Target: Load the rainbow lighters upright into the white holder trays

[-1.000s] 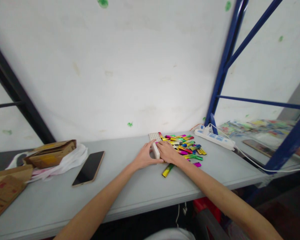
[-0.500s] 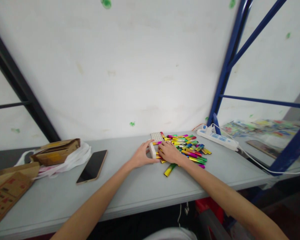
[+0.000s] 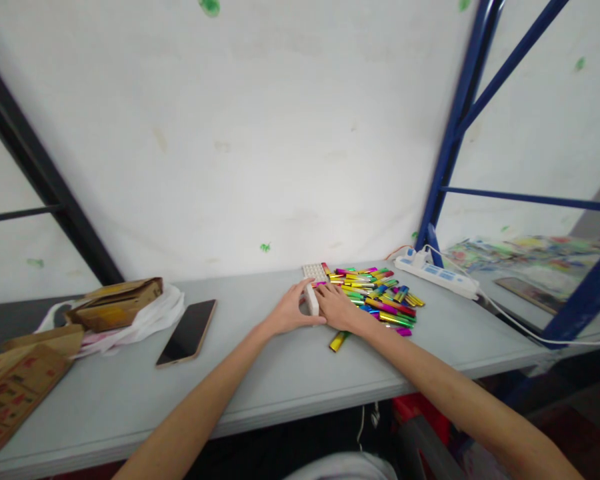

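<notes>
My left hand (image 3: 291, 312) curves around a small white block (image 3: 311, 300), with thumb and fingers at its two ends. Pressed close on the block's right side is my right hand (image 3: 335, 307), whose fingertips rest at the block and over some shiny tubes; what lies under them is hidden. A loose pile of shiny multicoloured tubes (image 3: 387, 307) spreads to the right of my hands. Behind the block lies a white gridded tray (image 3: 314, 272) on the grey table (image 3: 260, 373).
A dark phone (image 3: 187, 332) lies on the left, beside a cardboard box (image 3: 123, 307) on a white plastic bag (image 3: 163, 313). Another printed box (image 3: 23, 393) sits further left. A white power strip (image 3: 437, 277) with cords is at the back right, near a blue post (image 3: 447, 153).
The white block and my left hand have shifted slightly right. My right hand has moved a little closer to the block, covering more of the tubes beside it.
</notes>
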A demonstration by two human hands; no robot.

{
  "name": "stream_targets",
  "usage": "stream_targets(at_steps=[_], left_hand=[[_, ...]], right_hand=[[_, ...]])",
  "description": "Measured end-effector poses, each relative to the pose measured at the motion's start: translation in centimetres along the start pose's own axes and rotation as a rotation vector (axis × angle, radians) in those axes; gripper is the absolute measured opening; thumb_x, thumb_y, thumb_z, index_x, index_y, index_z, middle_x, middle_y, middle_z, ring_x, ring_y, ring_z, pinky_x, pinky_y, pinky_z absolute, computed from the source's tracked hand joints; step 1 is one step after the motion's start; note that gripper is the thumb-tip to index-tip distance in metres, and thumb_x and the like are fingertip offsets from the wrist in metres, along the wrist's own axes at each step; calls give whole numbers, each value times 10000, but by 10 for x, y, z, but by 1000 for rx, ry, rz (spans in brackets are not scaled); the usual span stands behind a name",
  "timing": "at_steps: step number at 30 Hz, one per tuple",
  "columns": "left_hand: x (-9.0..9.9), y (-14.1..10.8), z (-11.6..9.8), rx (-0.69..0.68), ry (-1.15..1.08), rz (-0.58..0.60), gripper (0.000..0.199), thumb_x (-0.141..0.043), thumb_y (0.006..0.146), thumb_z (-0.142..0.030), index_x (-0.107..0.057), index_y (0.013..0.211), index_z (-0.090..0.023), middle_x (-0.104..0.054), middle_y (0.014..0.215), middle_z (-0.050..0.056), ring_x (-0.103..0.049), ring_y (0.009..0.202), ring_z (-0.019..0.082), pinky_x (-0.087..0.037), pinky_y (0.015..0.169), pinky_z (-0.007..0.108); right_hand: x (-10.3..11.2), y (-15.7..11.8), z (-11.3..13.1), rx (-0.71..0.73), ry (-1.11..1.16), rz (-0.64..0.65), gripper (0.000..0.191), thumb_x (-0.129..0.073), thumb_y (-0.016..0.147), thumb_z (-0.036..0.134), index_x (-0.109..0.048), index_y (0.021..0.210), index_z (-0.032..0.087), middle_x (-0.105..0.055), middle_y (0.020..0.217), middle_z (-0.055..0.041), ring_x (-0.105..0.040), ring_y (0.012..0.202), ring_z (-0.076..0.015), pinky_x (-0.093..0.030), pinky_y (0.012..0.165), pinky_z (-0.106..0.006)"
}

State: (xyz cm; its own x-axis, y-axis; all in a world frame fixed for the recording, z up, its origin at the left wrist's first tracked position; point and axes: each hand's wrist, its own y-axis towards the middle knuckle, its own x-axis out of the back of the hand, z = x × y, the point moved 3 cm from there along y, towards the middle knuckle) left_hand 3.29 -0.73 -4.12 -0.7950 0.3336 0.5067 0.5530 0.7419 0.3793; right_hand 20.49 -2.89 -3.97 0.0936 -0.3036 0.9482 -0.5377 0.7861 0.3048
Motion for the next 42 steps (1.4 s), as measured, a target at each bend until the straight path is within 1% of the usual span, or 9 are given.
stream_targets(at_steps=[5, 12, 17, 20, 22, 26, 33, 38, 42], left_hand=[[8, -3, -1, 55, -17, -13, 1052, -940, 631, -401, -389, 1515, -255, -465, 1524, 174, -511, 1376, 346, -448, 1145, 554], [19, -6, -5, 11, 66, 22, 1071, -926, 635, -454, -378, 1536, -265, -489, 1537, 150, -531, 1366, 338, -432, 1157, 518], [62, -4, 24, 67, 440, -29, 1073, -854, 656, -627, -409, 1549, -234, -462, 1578, 141, -439, 1443, 372, -325, 1217, 510], [82, -1, 53, 155, 593, -80, 833, -731, 779, -670, -557, 1449, -205, -533, 1514, 147, -414, 1451, 392, -332, 1200, 514], [88, 2, 70, 192, 668, -82, 687, -615, 884, -647, -639, 1365, -156, -615, 1392, 180, -534, 1336, 377, -384, 1157, 488], [82, 22, 86, 155, 730, -118, 634, -560, 927, -636, -683, 1305, -142, -655, 1258, 174, -611, 1185, 332, -432, 1099, 434], [53, 68, 86, 126, 714, -141, 656, -644, 852, -703, -719, 1206, -155, -641, 1116, 141, -608, 1097, 316, -457, 1047, 419], [49, 70, 87, 131, 672, -159, 714, -660, 819, -736, -704, 1202, -135, -615, 1098, 138, -603, 1102, 320, -454, 1041, 418], [53, 69, 86, 157, 690, -129, 652, -686, 838, -646, -665, 1261, -150, -602, 1126, 130, -596, 1104, 329, -451, 1050, 433]], right_hand=[[2, -3, -1, -77, -43, -3, 323, -371, 1066, 301, -622, 1191, 140, -604, 1236, -193, -538, 1162, -319, -395, 1040, -512], [2, -2, 1, -38, 21, -11, 284, -418, 1058, 317, -617, 1189, 162, -609, 1216, -162, -551, 1142, -283, -381, 1051, -484], [17, 1, -9, -51, 151, -109, 270, -427, 1073, 332, -625, 1172, 177, -622, 1178, -123, -565, 1154, -246, -397, 1050, -406], [24, 4, -14, -67, 164, -156, 258, -441, 1068, 298, -649, 1134, 160, -641, 1157, -127, -577, 1145, -244, -420, 1032, -381], [25, 6, -17, -82, 158, -172, 265, -442, 1067, 290, -666, 1093, 150, -653, 1145, -130, -588, 1123, -241, -431, 1020, -376], [24, 9, -23, -98, 160, -194, 280, -441, 1072, 284, -680, 1060, 138, -666, 1141, -141, -593, 1135, -225, -429, 1029, -361], [22, 10, -26, -134, 165, -176, 297, -463, 1065, 300, -704, 1050, 127, -681, 1138, -163, -567, 1229, -243, -437, 1035, -364], [25, 10, -25, -148, 190, -150, 315, -456, 1070, 320, -710, 1047, 136, -701, 1087, -144, -602, 1165, -227, -442, 1028, -348], [29, 9, -32, -182, 173, -151, 318, -453, 1069, 313, -710, 1041, 127, -694, 1121, -151, -622, 1132, -228, -447, 1002, -337]])
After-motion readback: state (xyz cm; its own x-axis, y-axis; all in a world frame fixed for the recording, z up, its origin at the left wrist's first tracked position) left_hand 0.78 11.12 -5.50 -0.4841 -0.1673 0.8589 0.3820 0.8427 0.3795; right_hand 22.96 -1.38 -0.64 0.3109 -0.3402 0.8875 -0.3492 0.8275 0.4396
